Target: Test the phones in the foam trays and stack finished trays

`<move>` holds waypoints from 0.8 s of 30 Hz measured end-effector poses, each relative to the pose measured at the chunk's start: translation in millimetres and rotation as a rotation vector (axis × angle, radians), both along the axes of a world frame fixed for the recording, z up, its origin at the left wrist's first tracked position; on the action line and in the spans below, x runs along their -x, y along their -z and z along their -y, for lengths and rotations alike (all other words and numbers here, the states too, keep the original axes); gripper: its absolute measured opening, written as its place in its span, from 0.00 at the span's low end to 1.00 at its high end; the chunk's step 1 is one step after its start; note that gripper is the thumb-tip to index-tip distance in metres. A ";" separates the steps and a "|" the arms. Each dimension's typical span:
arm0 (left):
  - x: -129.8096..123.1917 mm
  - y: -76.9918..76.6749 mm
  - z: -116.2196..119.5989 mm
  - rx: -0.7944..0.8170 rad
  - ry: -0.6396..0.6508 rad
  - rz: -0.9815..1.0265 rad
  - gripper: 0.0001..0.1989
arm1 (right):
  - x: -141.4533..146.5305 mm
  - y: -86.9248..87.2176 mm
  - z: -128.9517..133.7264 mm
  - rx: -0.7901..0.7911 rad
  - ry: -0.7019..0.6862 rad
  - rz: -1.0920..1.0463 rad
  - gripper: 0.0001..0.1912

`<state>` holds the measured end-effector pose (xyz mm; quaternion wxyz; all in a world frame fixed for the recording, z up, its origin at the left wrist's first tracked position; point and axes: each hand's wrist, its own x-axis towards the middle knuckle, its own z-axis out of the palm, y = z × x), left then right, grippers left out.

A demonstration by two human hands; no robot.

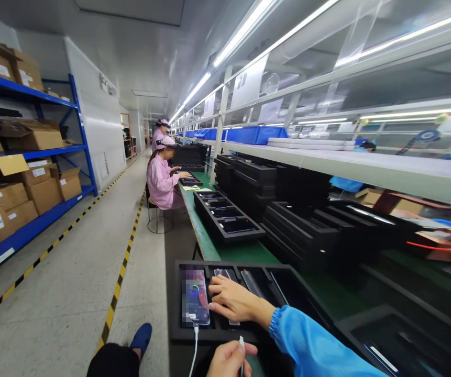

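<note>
My left hand (231,360), low in the middle, pinches the white plug of a charging cable (241,343) between thumb and finger. My right hand (241,299), in a blue sleeve, reaches in from the right. Its bent fingers lie over a smartphone (225,273) in the second compartment of a black foam tray (199,335) and hide most of it. In the leftmost compartment lies a lit smartphone (196,301) with a coloured ring on its screen. Plugged into its lower end is a white cable (196,340). Dark smartphones (254,285) fill the compartments further right.
Another tray of phones (229,213) stands further along the green bench (229,254). Stacked black trays (296,228) rise on the right below a white shelf (386,165). A co-worker in pink (160,180) sits at the bench. Blue racks with cartons (13,193) line the left.
</note>
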<state>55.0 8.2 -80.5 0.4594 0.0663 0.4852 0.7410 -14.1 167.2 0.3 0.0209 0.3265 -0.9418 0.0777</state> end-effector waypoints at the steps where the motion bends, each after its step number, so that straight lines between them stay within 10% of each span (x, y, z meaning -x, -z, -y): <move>1: 0.5 3.5 -2.8 0.018 -0.020 0.004 0.56 | -1.2 0.6 -1.9 0.002 -0.003 -0.007 0.25; 15: 2.9 19.0 -21.6 0.070 -0.067 -0.043 0.66 | 7.1 -1.2 -6.6 -0.009 -0.027 0.027 0.27; 24: -4.1 -1.0 -18.9 0.123 -0.241 -0.242 0.57 | 17.0 -10.9 2.7 -0.005 0.076 0.035 0.34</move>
